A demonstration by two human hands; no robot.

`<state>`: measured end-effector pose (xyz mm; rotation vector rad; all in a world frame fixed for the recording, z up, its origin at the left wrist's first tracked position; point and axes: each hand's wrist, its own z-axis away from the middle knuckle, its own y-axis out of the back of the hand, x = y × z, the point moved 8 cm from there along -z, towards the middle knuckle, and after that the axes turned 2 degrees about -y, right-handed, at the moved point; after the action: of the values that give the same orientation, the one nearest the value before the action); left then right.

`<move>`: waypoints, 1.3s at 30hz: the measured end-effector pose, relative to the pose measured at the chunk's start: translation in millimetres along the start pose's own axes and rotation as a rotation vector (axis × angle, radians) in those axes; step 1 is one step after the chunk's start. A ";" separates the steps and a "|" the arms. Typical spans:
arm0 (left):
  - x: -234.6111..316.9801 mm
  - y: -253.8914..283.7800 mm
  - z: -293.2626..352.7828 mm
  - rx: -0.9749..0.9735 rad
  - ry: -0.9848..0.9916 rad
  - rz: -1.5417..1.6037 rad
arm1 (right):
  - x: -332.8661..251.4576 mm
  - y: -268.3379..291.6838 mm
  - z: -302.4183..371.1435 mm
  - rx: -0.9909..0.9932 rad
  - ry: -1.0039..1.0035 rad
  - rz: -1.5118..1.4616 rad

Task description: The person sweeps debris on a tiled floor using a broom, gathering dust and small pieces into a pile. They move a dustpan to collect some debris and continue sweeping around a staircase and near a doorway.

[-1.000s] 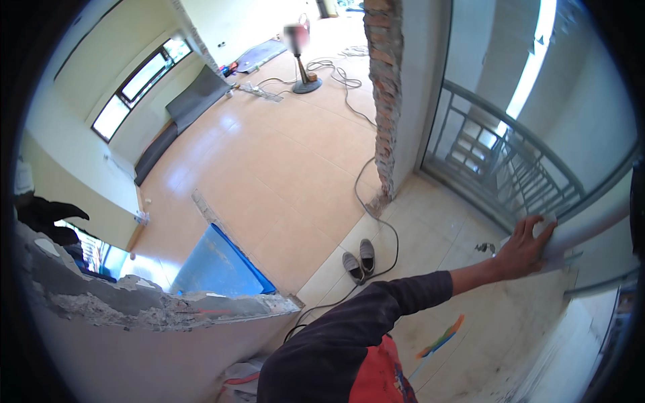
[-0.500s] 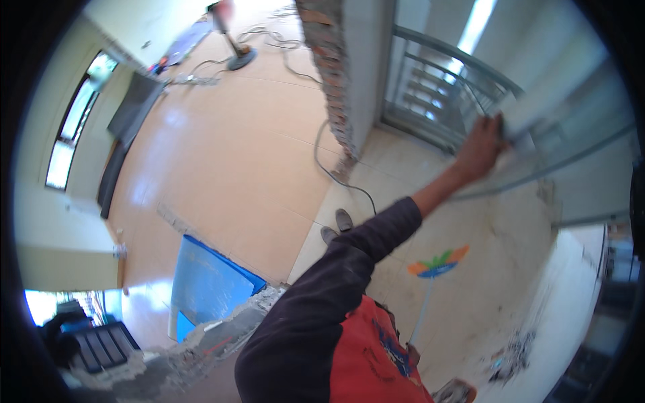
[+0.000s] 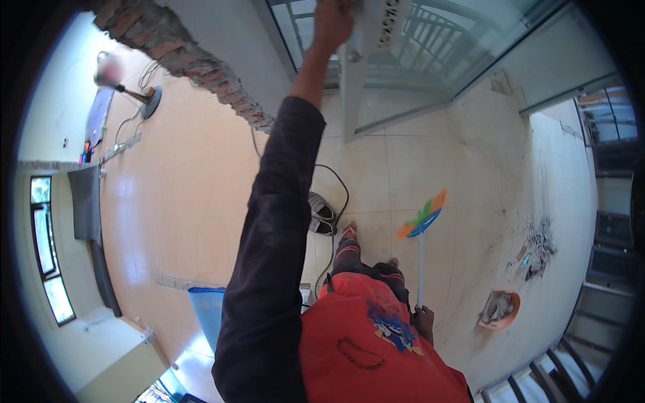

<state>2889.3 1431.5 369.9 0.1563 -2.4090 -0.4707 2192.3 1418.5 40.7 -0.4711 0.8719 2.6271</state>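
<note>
My left arm reaches up to a white-framed glass door (image 3: 351, 87) that stands ajar. My left hand (image 3: 334, 25) is closed at the door's edge, above a round lock; its fingertips are partly cut off by the top of the picture. Low on the right, beside my red shirt, my right hand (image 3: 423, 321) grips the pale blue stick of a broom (image 3: 421, 269). The broom's head is uppermost, with orange and green bristles fanning out from a blue base over the tiled floor.
Grey shoes (image 3: 322, 213) and a black cable (image 3: 342, 181) lie left of my feet. To the right are a heap of debris (image 3: 537, 248) and an orange dustpan (image 3: 514, 310) holding grey rubble. A broken brick wall edge (image 3: 201, 74) and a standing fan (image 3: 149, 102) are at upper left.
My view has turned to the right, bringing the dustpan into sight. My left hand stays at the door, now at the top of the picture. The broom remains in my right hand.
</note>
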 end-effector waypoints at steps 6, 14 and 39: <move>-47.3 -18.3 -35.3 0.046 -0.057 0.327 | 16.7 -10.9 8.8 -0.093 -0.136 -0.259; -94.8 -17.7 -60.9 0.042 -0.082 -0.063 | 22.1 -21.2 21.8 -0.058 -0.104 -0.121; -24.0 11.5 637.3 -0.818 1.047 -0.223 | 26.6 -23.7 -61.0 -0.191 0.463 0.319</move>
<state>2500.6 1634.3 -93.4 0.2285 -1.0748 -1.0994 2190.7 1404.1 -28.5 -1.1068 0.8889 2.9621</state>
